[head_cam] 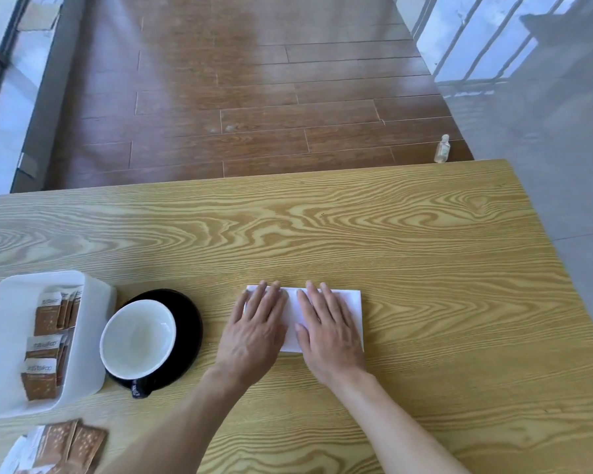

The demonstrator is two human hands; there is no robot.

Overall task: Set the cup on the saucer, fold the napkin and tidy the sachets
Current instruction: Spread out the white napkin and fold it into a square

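A white folded napkin (351, 304) lies flat on the wooden table, right of centre. My left hand (257, 328) and my right hand (327, 331) rest palm down on it side by side, fingers spread, gripping nothing. To the left, a cup (137, 338), white inside and black outside, stands on a black saucer (189, 319); its handle points toward me. Brown sachets (47, 318) stand in rows inside a white plastic tray (93, 292) at the far left. A loose pile of sachets (72, 446) lies at the bottom left corner.
The table (425, 241) ends at its far edge around mid-frame and at its right edge; beyond lies a wooden floor. A small clear bottle (442, 149) stands on the floor just past the far right corner. A grey tiled floor lies to the right.
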